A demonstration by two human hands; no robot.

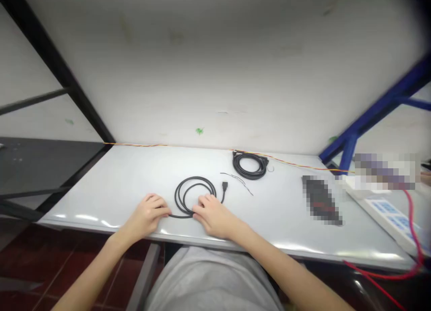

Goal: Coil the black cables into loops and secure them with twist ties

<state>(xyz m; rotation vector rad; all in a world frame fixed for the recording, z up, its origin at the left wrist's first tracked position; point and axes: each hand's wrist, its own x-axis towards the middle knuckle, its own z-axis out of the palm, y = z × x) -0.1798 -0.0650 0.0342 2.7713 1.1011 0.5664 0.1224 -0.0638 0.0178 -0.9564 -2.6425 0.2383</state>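
A black cable (178, 188) lies in loose loops on the pale shelf top in front of me. Its plug (225, 185), which looks like an HDMI connector, points away from me just beyond my right hand. My left hand (150, 213) pinches the cable at the left, where a short length runs across to the loops. With fingers curled, my right hand (210, 213) grips the cable at the lower right of the loops. The cable's other end is hidden in or behind my left hand.
Farther back lies a second coiled black cable (251, 178), with a thin dark twist tie (237, 178) nearer me. A blurred dark object (321, 201) and a white power strip (380, 212) are at the right. A red cord (411, 221) hangs there. Metal posts flank the shelf (111, 190).
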